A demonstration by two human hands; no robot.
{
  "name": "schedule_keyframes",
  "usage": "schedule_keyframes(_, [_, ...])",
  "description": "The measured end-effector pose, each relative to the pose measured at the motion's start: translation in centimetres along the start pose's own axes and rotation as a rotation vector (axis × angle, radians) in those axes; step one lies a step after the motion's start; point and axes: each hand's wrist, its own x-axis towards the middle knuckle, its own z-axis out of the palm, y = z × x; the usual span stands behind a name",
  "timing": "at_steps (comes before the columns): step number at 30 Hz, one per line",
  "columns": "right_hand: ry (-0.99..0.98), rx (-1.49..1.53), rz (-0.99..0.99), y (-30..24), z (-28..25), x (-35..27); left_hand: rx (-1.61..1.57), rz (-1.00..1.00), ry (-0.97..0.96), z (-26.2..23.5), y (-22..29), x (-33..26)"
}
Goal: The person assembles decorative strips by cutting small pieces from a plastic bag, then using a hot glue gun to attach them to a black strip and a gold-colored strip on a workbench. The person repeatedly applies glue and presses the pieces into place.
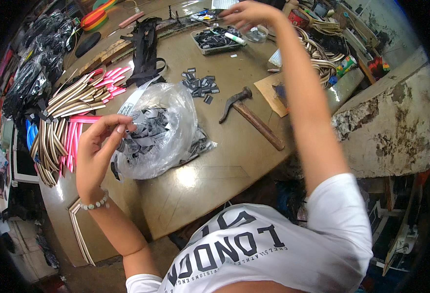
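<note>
My left hand point(100, 146), with a beaded bracelet on the wrist, pinches a white label strip point(136, 97) between thumb and fingers. The strip slants up and away, over the rim of a clear plastic bag point(178, 141). Inside the bag lie many small grey and black labels point(151, 124). Far off, my right hand point(251, 14) reaches across the table with its fingers stretched out and a little blurred. Below that hand stand a clear plastic cup point(257, 34) and a tray of black labels point(210, 41) with a white marker-like tube point(235, 39) on it.
Loose black labels point(200, 85) lie behind the bag. A hammer point(256, 122) rests on the table point(200, 190) at the right. Pink, gold and white strips point(78, 107) are piled at the left, beside black straps point(145, 51). A worn concrete block point(386, 117) stands right.
</note>
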Motion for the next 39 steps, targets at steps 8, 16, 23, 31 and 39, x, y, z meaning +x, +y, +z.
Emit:
schedule_keyframes(8, [0.109, -0.716, 0.737, 30.8, -9.1, -7.3, -0.079, -0.085, -0.132, -2.2, -1.3, 0.0])
schedule_keyframes(16, [-0.030, -0.874, 0.906, 32.6, -6.7, -6.4, -0.078, -0.102, -0.229, -5.1, -2.3, -1.2])
schedule_keyframes(23, [-0.089, -0.915, 0.778, 29.2, -7.2, -7.3, -0.316, -0.041, -0.242, -7.2, -2.8, -2.3])
schedule_keyframes(31, [-0.220, -1.147, 1.194, 22.9, -17.2, -4.8, -0.268, 0.085, -0.180, -8.0, -3.0, -3.1])
schedule_keyframes(39, [0.155, -1.301, 1.079, 9.7, -21.9, -4.7, -0.177, 0.147, -0.067, -6.9, -2.0, -2.9])
